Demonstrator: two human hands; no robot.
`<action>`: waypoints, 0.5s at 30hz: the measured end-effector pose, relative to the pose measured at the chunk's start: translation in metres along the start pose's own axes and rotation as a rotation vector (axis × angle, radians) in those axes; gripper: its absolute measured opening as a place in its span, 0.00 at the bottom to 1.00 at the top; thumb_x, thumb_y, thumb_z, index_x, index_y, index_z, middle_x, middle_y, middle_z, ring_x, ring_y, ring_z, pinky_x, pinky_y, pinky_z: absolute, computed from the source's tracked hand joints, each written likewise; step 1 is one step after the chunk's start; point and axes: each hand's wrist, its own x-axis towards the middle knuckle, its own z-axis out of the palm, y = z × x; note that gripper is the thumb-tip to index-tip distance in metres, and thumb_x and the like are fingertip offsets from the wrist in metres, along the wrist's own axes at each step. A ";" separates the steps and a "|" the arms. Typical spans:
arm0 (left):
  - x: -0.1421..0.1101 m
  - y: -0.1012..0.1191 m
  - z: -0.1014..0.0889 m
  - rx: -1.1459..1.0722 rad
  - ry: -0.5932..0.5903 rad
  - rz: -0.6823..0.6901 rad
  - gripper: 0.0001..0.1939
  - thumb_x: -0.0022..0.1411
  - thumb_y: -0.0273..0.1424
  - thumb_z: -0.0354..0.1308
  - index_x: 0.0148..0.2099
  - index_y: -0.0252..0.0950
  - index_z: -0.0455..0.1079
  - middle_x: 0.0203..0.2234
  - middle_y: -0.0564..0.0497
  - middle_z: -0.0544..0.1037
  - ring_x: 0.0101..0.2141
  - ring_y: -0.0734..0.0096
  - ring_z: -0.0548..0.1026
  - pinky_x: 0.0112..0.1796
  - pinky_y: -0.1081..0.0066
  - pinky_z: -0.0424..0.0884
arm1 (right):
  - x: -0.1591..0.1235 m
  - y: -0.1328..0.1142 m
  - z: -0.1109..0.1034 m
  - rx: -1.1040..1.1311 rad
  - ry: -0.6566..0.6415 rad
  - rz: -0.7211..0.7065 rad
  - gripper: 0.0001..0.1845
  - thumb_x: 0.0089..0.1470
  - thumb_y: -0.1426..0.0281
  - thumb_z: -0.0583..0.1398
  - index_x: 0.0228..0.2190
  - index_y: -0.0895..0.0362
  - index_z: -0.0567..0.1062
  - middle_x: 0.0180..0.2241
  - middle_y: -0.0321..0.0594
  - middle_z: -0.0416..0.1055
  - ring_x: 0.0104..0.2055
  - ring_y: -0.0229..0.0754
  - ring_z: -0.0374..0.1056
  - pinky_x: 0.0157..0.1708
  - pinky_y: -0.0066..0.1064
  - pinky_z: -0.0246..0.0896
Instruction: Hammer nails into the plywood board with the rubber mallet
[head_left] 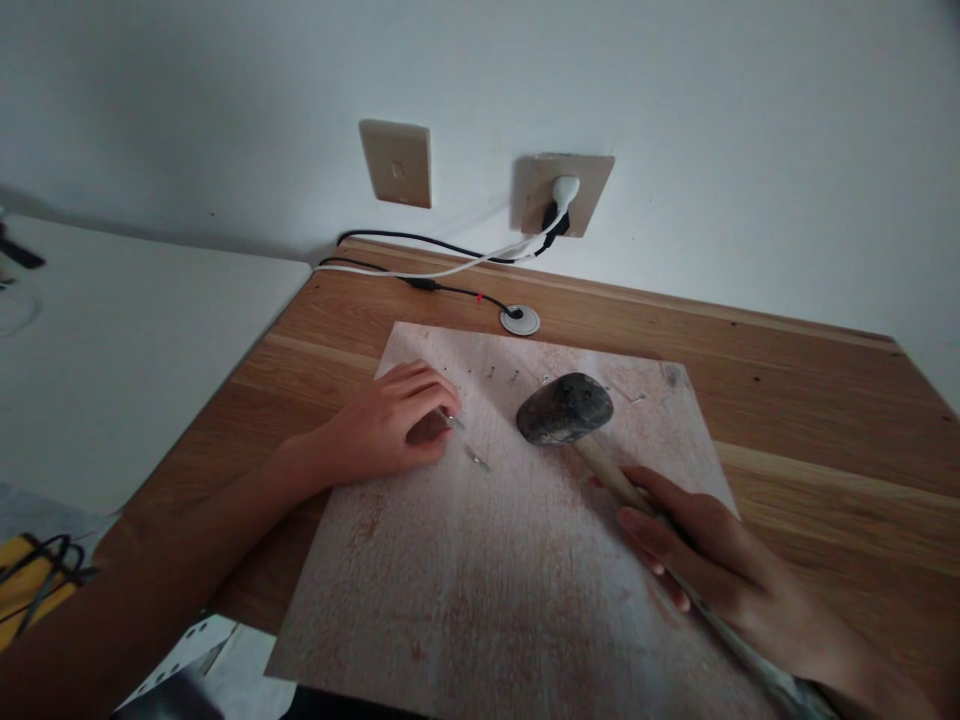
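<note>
My right hand (697, 550) is wrapped around the wooden handle of a mallet with a dark, rounded head (566, 408), which is over the upper right part of a pale, brown-streaked board (480, 590). On the board's left side rests my left hand (401, 425), its fingers bent and the thumb apart from them. Close to its index fingertip is a small metal nail (456, 421); whether the finger touches it is unclear. Another loose nail (478, 460) lies just to the right. Several small nails (515, 376) form a row along the board's far side, partly hidden by the mallet head.
The board lies on a wooden desk (810, 420) against a white wall. Black and white cables run from a wall socket (592, 200) past a round cable grommet (520, 320). A white table (150, 330) adjoins at left, with a yellow object (22, 590) below.
</note>
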 end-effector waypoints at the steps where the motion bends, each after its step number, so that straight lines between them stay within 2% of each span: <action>1: 0.001 0.000 0.001 0.006 0.006 -0.004 0.05 0.68 0.26 0.60 0.46 0.36 0.72 0.44 0.47 0.80 0.48 0.61 0.77 0.52 0.59 0.73 | 0.000 -0.003 0.000 -0.003 -0.020 -0.010 0.38 0.55 0.36 0.62 0.50 0.53 0.83 0.22 0.35 0.76 0.25 0.46 0.73 0.29 0.36 0.73; 5: 0.002 0.000 0.002 0.024 0.033 -0.015 0.05 0.72 0.26 0.58 0.48 0.36 0.72 0.46 0.46 0.80 0.49 0.62 0.77 0.53 0.59 0.74 | 0.002 -0.012 -0.002 -0.026 -0.087 -0.036 0.35 0.56 0.34 0.59 0.38 0.51 0.84 0.19 0.34 0.72 0.22 0.44 0.71 0.27 0.35 0.70; 7: 0.002 0.000 0.003 0.033 0.042 -0.010 0.04 0.72 0.27 0.57 0.47 0.36 0.73 0.47 0.46 0.80 0.49 0.62 0.77 0.53 0.59 0.73 | 0.003 -0.013 -0.002 -0.036 -0.097 -0.039 0.34 0.56 0.34 0.58 0.35 0.51 0.83 0.18 0.34 0.71 0.21 0.44 0.70 0.25 0.35 0.69; 11: 0.001 -0.001 0.002 0.015 0.040 -0.018 0.03 0.73 0.28 0.58 0.43 0.37 0.72 0.45 0.48 0.81 0.48 0.63 0.77 0.53 0.59 0.73 | 0.003 -0.008 -0.002 -0.058 -0.052 -0.050 0.37 0.55 0.33 0.59 0.43 0.51 0.85 0.22 0.36 0.76 0.25 0.46 0.73 0.30 0.36 0.71; 15: 0.000 -0.002 0.002 0.000 0.078 -0.060 0.02 0.74 0.28 0.57 0.45 0.37 0.71 0.42 0.49 0.80 0.45 0.65 0.78 0.49 0.63 0.74 | 0.002 0.000 -0.002 -0.083 -0.032 -0.027 0.42 0.54 0.32 0.59 0.49 0.52 0.84 0.25 0.38 0.78 0.29 0.48 0.75 0.34 0.38 0.73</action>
